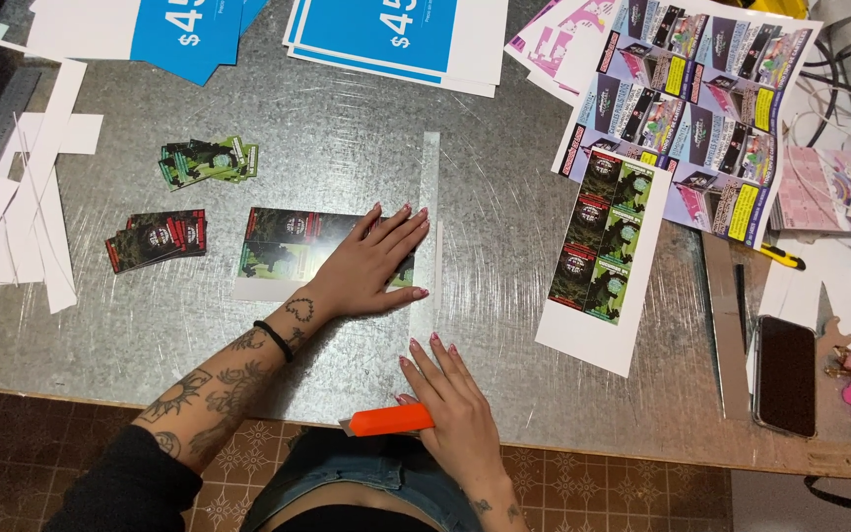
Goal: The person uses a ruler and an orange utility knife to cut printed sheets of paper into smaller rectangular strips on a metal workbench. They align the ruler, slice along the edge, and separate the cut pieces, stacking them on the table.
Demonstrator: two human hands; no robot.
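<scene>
On a scratched metal worktable [347, 158], seen from above, we press our left hand [371, 266] flat, fingers spread wide, onto a printed sheet of cards [293, 251] lying just left of centre. The open palm grips nothing; it seems to pin the sheet and a long clear ruler [428, 227] against the table so that neither slips. That ruler runs away from us along the sheet's right edge, likely as a cutting guide.

Our right hand [460, 404] rests near the table's front edge, at the ruler's near end. Its fingers lie nearly straight on the metal, while the thumb side loosely closes on one orange utility knife [386, 422], held sideways with the tip pointing left; we cannot tell whether the blade is out.

Counting the rest: two small piles of cut cards sit well to the left, one red and black [155, 238] and one green [207, 161], apparently sorted by design. One uncut strip of four cards [603, 236] lies to the right, touching a large sheet of purple flyers [691, 99]. Two stacks of blue signs [386, 30] lie at the far edge. White paper offcuts [22, 197] pile up at the far left. One dark phone [785, 374] lies face up at the right, beside a metal ruler [726, 325].
</scene>
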